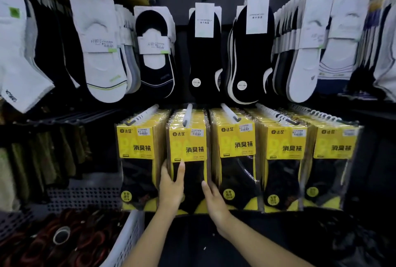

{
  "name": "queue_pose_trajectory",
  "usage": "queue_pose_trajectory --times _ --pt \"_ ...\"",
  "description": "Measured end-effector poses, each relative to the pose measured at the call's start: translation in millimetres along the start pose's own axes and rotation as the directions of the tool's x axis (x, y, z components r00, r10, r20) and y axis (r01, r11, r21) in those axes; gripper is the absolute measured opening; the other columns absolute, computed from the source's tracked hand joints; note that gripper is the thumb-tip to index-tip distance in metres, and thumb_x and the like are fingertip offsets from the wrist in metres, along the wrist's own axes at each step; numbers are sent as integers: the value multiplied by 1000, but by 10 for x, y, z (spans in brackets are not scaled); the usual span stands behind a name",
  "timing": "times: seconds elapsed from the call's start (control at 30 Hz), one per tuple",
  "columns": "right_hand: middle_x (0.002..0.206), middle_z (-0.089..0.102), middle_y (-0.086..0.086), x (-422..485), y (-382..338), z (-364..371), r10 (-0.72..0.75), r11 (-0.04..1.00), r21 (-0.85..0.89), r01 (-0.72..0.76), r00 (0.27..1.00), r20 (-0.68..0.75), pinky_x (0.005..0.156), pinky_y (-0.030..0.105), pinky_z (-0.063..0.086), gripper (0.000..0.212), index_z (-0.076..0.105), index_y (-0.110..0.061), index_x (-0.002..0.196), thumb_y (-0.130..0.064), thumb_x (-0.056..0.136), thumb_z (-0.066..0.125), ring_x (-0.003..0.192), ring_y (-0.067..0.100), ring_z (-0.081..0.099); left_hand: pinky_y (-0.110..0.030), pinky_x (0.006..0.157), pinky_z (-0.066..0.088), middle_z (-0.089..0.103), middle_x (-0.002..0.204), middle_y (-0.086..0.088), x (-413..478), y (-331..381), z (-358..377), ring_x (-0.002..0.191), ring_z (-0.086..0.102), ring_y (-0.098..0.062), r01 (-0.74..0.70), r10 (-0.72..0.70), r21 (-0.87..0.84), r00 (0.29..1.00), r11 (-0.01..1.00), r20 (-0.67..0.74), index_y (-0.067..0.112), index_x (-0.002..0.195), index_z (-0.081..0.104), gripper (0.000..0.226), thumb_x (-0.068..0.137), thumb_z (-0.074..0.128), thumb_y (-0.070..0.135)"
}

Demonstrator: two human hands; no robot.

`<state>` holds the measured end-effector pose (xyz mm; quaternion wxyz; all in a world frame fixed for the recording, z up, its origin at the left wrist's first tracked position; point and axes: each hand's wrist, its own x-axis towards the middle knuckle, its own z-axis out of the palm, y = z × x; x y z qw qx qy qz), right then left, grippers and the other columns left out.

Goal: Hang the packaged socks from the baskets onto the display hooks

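The front sock pack (188, 151) hangs upright, long axis vertical, on the second display hook (189, 114) from the left edge of the display rack (85, 196), directly above the left hand (171, 185) and right hand (214, 199), which grip its two side edges, the left slightly higher.

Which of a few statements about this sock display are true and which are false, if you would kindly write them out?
1. The left hand and right hand both hold the second stack of yellow packs from the left. True.
2. The lower row has three stacks of yellow packs. False: five stacks hang there.
3. A white basket stands at the lower left. True.
4. The upper socks are all red. False: they are mostly white and black.
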<state>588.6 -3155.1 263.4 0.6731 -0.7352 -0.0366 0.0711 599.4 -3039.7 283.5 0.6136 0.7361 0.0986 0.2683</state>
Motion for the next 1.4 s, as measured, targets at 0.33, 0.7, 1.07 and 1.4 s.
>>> queue_pose_trajectory --times 0.33,0.7,1.07,1.4 --pt "149 29 -17 -408 -488 -73 -427 904 -63 424 903 -52 109 19 23 53 27 -34 146 -36 97 48 134 -3 24 -24 100 39 51 133 5 -360 326 -689 120 48 -7 -270 266 -25 959 963 -94 20 138 41 54 89 50 43" --pt "161 2 -9 -168 -902 833 -315 945 4 328 905 286 121 37 12 67 -1 -33 152 -38 100 41 148 11 4 -33 111 25 18 157 6 523 306 -1162 142 23 -14 -67 64 -142 998 988 -26 33 151 4 71 95 45 44" --pt "160 7 -4 143 -570 1175 -191 981 48 186 970 148 120 38 13 69 -7 -30 152 -36 101 39 147 18 11 -26 102 29 34 150 4 629 -147 -1163 136 33 -13 -7 4 -69 999 998 -47 27 149 21 62 94 43 47" --pt "156 23 3 -23 53 1244 -20 999 43 15 994 110 109 26 24 57 11 -21 152 -32 103 36 143 20 24 -24 92 38 43 144 -2 194 -536 -1216 120 47 -11 95 -96 -14 993 995 -70 17 147 30 55 97 42 38"
